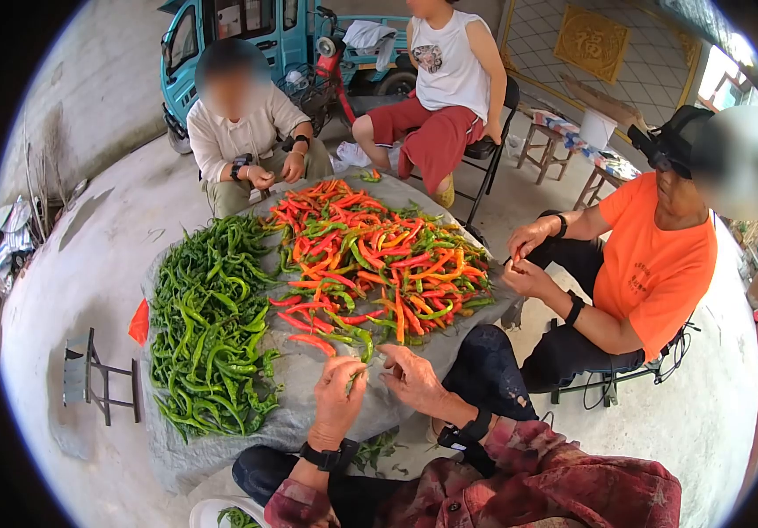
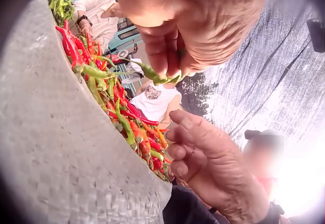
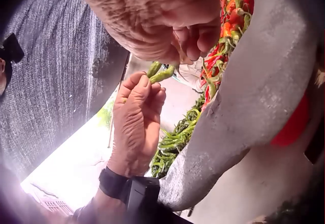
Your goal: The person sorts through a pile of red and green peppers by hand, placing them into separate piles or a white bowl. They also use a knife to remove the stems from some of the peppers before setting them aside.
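My left hand (image 1: 337, 400) pinches a green pepper at the near edge of the pile. In the left wrist view the left hand (image 2: 195, 18) has its fingertips round the green pepper (image 2: 150, 73); in the right wrist view two green lengths (image 3: 161, 74) stick out from its grip. Beside it, my right hand (image 1: 416, 383) is turned toward it with bent, relaxed fingers. The left wrist view shows a gap between the right hand (image 2: 216, 168) and the pepper. Red and orange peppers (image 1: 379, 255) lie just beyond both hands.
A grey sheet (image 1: 300, 387) lies under the peppers, with a heap of green peppers (image 1: 207, 334) on the left. A person in orange (image 1: 660, 264) sits right; two people sit across. A stool (image 1: 102, 378) stands left, a white container (image 1: 207, 512) at the bottom.
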Demonstrator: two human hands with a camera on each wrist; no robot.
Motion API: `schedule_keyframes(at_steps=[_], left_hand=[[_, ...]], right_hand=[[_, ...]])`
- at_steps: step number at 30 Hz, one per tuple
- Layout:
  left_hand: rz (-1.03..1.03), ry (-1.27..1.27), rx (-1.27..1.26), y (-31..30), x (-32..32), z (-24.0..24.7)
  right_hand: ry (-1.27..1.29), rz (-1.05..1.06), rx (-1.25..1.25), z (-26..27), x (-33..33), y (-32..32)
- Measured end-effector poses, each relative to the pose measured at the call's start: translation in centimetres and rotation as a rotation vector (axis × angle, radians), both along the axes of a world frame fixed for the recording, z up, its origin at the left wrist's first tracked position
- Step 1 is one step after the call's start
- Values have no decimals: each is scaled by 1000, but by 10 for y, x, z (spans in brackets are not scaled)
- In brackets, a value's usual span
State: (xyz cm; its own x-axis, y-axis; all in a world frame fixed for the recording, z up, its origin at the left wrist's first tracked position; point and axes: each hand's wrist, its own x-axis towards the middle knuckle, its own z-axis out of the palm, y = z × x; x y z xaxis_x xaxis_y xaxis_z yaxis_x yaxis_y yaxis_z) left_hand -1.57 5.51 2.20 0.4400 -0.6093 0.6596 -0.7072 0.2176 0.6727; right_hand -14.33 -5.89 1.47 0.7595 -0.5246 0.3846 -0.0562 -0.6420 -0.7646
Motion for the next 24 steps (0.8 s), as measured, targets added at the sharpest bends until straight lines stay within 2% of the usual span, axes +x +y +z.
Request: schedule_keyframes(at_steps=[2,5,7,8,10,12,13,14,15,16,17,18,19,20,23,24], left_hand=[[-16,7,-2,-1,-3,-5],[-46,11,-4,0,-8,-6],[-60,9,-7,0,-8,-4],[-64,25,14,0,-8,-5],[-67,50,42,0,-9,-4],[-125,-21,14,0,-10,0],[-139,28,41,0,-12,1],[-150,86,78,1,-12,3],[-102,77,53,3,-8,2],[-54,68,24,1,-3,1],[43,127,57,1,4,-1],[135,178,89,1,11,-5],[161,233,49,0,19,-5],[190,285,3,0,24,-2],[194,224,29,2,28,0],[198,229,34,2,28,-2]], right_hand=[[63,20,49,-2,8,5],[71,10,-73,-8,15,5],[87,-92,-225,4,18,8],[91,-89,-224,4,18,8],[128,-78,-374,4,17,7],[111,-66,-364,3,16,5],[94,-58,-353,1,15,4],[24,-68,-256,-4,16,1],[-126,-91,-280,-4,19,-4],[-83,-139,-94,7,17,-2],[-105,-154,-15,13,13,-6],[-96,-128,226,16,9,-9],[-189,-78,314,14,7,-13],[-151,-35,460,20,2,-13],[-136,-33,514,26,0,-5],[-106,-6,453,27,1,-1]])
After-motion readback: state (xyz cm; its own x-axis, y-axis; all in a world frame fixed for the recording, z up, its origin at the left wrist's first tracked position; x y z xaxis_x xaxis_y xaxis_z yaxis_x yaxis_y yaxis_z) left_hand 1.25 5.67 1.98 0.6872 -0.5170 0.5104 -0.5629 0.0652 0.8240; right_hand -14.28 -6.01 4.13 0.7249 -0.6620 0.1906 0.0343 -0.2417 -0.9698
